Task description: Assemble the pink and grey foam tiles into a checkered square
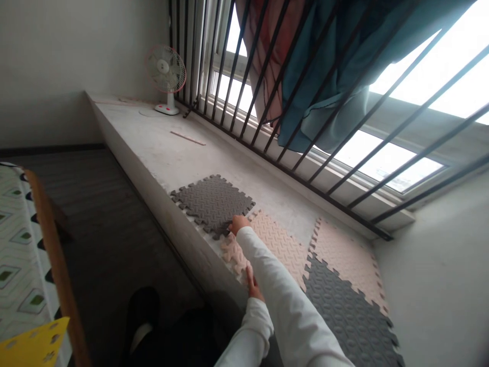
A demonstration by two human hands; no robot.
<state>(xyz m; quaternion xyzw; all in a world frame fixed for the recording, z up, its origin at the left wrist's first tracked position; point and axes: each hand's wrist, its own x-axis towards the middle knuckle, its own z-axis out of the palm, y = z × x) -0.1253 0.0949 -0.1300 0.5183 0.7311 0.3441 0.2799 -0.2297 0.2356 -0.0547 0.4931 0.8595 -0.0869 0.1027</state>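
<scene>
A dark grey foam mat tile (216,201) with jigsaw edges lies on the pale ledge (153,148). My right hand (240,223) is closed at its near corner, fingers curled over the edge where it meets a pink foam mat tile (278,242). Lower down, at the pink tile's front edge, my left hand (254,286) grips the border from below, its fingers partly hidden by my right sleeve. Part of the pink tile lies behind that sleeve too. Farther right, a second dark grey tile (344,311) and another pink tile (347,260) lie edge to edge.
A small fan (166,71) stands at the ledge's far end, with a thin strip (188,138) lying nearer. Dark metal bars (263,76) run along the window side, with a curtain (317,102) behind them. To the left is a bed edge (53,255) above the dark floor (114,219).
</scene>
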